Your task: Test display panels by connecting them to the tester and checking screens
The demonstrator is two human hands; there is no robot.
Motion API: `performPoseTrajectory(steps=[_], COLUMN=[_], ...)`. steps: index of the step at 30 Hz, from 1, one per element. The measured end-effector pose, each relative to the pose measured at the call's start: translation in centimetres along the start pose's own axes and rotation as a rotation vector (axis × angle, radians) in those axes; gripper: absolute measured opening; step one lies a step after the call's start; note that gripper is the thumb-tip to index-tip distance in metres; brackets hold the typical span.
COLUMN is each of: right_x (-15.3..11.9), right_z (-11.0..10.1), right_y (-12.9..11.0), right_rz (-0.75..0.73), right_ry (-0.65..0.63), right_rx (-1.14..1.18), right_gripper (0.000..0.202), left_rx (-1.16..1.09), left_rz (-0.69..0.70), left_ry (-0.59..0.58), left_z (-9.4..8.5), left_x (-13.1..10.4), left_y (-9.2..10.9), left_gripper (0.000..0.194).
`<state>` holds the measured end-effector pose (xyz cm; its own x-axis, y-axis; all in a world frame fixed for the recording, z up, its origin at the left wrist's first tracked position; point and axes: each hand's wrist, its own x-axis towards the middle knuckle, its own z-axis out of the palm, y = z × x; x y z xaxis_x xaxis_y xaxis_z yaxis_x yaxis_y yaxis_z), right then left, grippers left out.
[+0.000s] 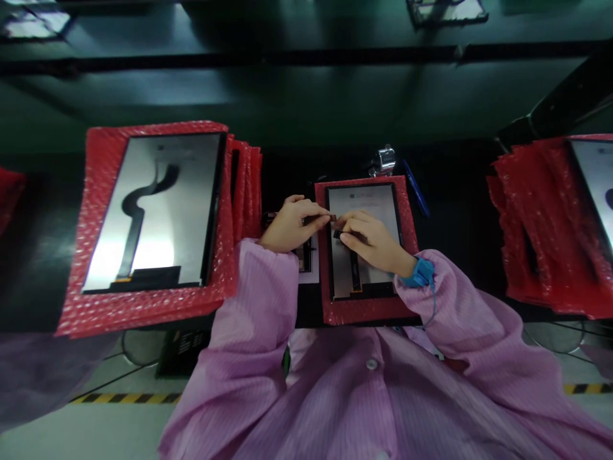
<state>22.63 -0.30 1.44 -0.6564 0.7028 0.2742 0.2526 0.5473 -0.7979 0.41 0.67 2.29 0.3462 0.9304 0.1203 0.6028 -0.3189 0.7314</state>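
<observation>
A display panel [378, 198] lies back side up on a red bubble-wrap sheet [368, 312] in front of me. A dark flex cable [355, 273] runs up from its lower edge to beneath my fingers. With thumb and forefinger, my left hand [294, 223] pinches a small brown end piece [333, 218] over the panel's left side. My right hand [371, 239], wearing a blue wrist strap [420, 273], is closed on the black upper part of the cable. Whether the brown piece joins that cable is hidden by the fingers.
To the left, another panel [167, 211] tops a stack of red bubble-wrap sleeves [246, 191]. More red sleeves [541, 223] are piled at right. Behind the middle panel are a metal tally counter [384, 161] and blue pen [416, 187]. A dark arm [560, 102] reaches in upper right.
</observation>
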Motion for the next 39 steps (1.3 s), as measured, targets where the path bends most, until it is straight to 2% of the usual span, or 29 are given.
performPoseTrajectory(steps=[3,6,13,19,39], right_x=[0.0,0.0,0.2,0.2,0.4], right_z=[0.0,0.1,0.6,0.7,0.9], right_y=[0.2,0.4,0.7,0.7,1.0], right_rz=[-0.023,-0.052,-0.047,-0.035,0.013], right_ry=[0.026,0.031,0.029,0.031,-0.012], right_rx=[-0.070,-0.104,-0.169,-0.168,-0.155], right_gripper=[0.024,0.023,0.020,0.019,0.019], left_rx=[0.106,0.172,0.185,0.179,0.168], left_rz=[0.038,0.048,0.078,0.086,0.097], left_ry=[-0.092,-0.131,-0.134,-0.174,-0.177], left_z=[-0.4,-0.6,-0.6,-0.6,-0.3], left_x=[-0.2,-0.4,-0.5,-0.5,-0.5], left_y=[0.7,1.3,1.8,1.6,1.6], left_gripper=[0.023,0.025,0.025,0.025,0.026])
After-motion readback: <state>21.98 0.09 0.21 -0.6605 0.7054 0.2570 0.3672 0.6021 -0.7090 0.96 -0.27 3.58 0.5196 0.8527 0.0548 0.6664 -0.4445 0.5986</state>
